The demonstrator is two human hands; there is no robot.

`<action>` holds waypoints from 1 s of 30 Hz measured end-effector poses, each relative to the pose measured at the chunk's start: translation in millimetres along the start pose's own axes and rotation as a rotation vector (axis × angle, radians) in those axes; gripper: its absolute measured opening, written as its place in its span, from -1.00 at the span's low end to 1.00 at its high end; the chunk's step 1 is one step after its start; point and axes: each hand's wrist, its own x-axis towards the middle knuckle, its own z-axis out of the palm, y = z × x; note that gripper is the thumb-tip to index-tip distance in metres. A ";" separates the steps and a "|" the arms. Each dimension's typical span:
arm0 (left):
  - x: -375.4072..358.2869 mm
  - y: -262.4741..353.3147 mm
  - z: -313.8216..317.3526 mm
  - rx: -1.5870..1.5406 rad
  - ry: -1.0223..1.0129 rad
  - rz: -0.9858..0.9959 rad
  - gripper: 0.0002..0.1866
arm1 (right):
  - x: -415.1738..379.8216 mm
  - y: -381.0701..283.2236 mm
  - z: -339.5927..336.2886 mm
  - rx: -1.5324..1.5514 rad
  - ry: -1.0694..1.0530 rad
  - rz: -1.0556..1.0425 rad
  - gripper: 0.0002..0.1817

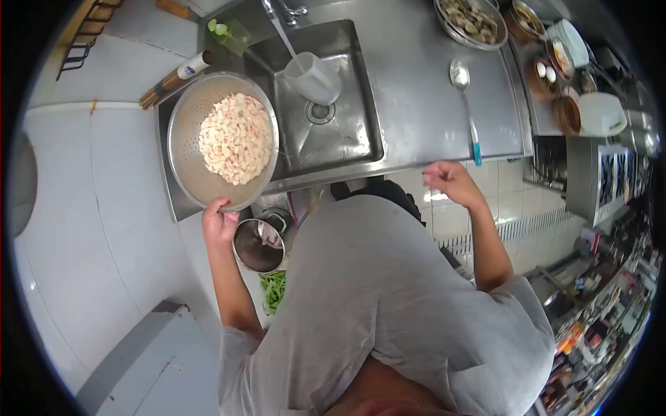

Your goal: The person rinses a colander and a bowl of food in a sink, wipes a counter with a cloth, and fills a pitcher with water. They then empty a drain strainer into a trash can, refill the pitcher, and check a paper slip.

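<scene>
My left hand (pixel 220 220) grips the near rim of a metal colander (pixel 186 163), thumb and fingers closed on the edge. Small pale diced pieces with orange bits (pixel 237 139) are heaped inside it. The colander rests at the left side of the sink (pixel 361 104). A translucent white container (pixel 312 78) stands tilted in the basin near the drain, under the faucet (pixel 279 28). My right hand (pixel 447 182) hangs in front of the counter's edge with its fingers curled; what they hold, if anything, is too small to tell. A spoon with a teal handle (pixel 466 97) lies on the counter beyond it.
A bowl of grayish pieces (pixel 473 22) sits at the counter's back right. Farther right are brown pots (pixel 543 75) and a white container (pixel 602 114). Below the colander are a metal pot (pixel 258 246) and green vegetables (pixel 272 291). A wrapped bundle of sticks (pixel 177 78) lies behind the colander.
</scene>
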 end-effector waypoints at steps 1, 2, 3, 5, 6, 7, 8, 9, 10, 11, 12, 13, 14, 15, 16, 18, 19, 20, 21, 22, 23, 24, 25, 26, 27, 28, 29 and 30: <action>5.9 7.5 11.4 0.004 0.028 -0.005 -0.70 | -12.6 0.7 -3.4 0.027 -0.010 0.099 -0.76; 11.5 14.5 23.8 0.009 0.055 -0.011 -0.72 | -24.7 5.1 -5.2 0.056 -0.019 0.198 -0.78; -12.1 6.6 13.9 0.056 0.114 -0.007 -0.73 | -51.6 46.5 18.3 0.062 -0.013 0.235 -0.79; -9.3 8.3 34.3 0.115 0.189 0.010 -0.75 | -70.2 96.5 30.6 0.039 0.034 0.291 -0.81; -6.9 5.5 42.0 0.118 0.201 0.009 -0.76 | -81.8 148.5 32.8 -0.099 0.074 0.302 -0.73; -5.5 2.5 45.6 0.118 0.212 0.017 -0.77 | -99.7 162.0 43.7 -0.479 0.197 0.322 -0.63; -4.8 0.8 43.4 0.118 0.230 0.032 -0.78 | -113.2 193.7 54.8 -0.572 0.241 0.331 -0.61; -2.7 1.6 35.3 0.126 0.207 0.018 -0.80 | -127.0 226.4 65.9 -0.664 0.286 0.345 -0.59; 1.2 6.8 26.1 0.133 0.186 0.010 -0.81 | -137.6 277.6 76.7 -0.695 0.236 0.307 -0.61; 3.1 9.9 20.3 0.141 0.166 0.005 -0.82 | -148.3 328.6 87.5 -0.725 0.188 0.266 -0.63; -1.6 9.8 33.6 0.126 0.194 0.002 -0.84 | -158.9 378.3 98.2 -0.753 0.141 0.224 -0.65; 1.0 10.0 34.3 0.125 0.185 0.006 -0.84 | -168.6 377.8 109.1 -0.424 0.088 0.436 -0.67; -4.6 9.7 35.1 0.130 0.179 0.020 -0.84 | -179.1 378.6 120.0 -0.127 0.093 0.663 -0.69; -4.0 8.2 38.2 0.127 0.171 0.028 -0.84 | -190.6 382.3 125.6 0.191 0.063 0.869 -0.71; -4.8 8.5 43.2 0.141 0.170 0.023 -0.82 | -199.5 400.6 130.8 0.111 0.031 0.789 -0.72; -9.1 6.3 52.7 0.158 0.174 0.019 -0.77 | -206.8 448.8 127.8 -0.001 0.016 0.675 -0.74; -12.7 5.7 54.1 0.162 0.187 0.023 -0.74 | -207.2 447.7 124.2 -0.031 0.033 0.643 -0.75; -15.6 7.1 53.2 0.172 0.143 -0.003 -0.74 | -207.5 447.3 122.1 -0.006 0.087 0.660 -0.76; -17.5 9.8 50.3 0.181 0.105 -0.027 -0.74 | -203.8 445.3 113.6 -0.001 0.111 0.650 -0.76; -16.1 11.5 43.4 0.156 0.042 -0.050 -0.75 | -199.6 440.1 105.1 0.004 0.136 0.640 -0.77; -15.0 10.8 37.3 0.130 -0.028 -0.078 -0.75 | -197.9 439.3 91.8 -0.006 0.143 0.607 -0.77; -18.2 6.6 40.1 0.126 0.027 -0.027 -0.75 | -195.3 441.1 77.7 -0.011 0.157 0.573 -0.77; -21.6 0.3 49.6 0.126 0.077 0.021 -0.75 | -190.9 441.0 63.1 -0.014 0.162 0.554 -0.77; -25.7 -4.9 60.0 0.129 0.127 0.064 -0.75 | -186.4 441.0 48.3 -0.017 0.168 0.536 -0.76; -31.6 -8.6 72.1 0.130 0.145 0.072 -0.75 | -181.9 439.2 33.9 -0.020 0.173 0.518 -0.74; -38.0 -11.2 84.5 0.132 0.164 0.078 -0.74 | -179.2 428.4 15.9 0.090 0.227 0.574 -0.74; -41.4 -15.8 89.8 0.130 0.181 0.082 -0.74 | -178.6 415.3 0.4 0.196 0.285 0.632 -0.74; -44.4 -16.6 91.5 0.083 0.144 0.040 -0.70 | -177.4 415.3 -12.7 0.179 0.296 0.622 -0.73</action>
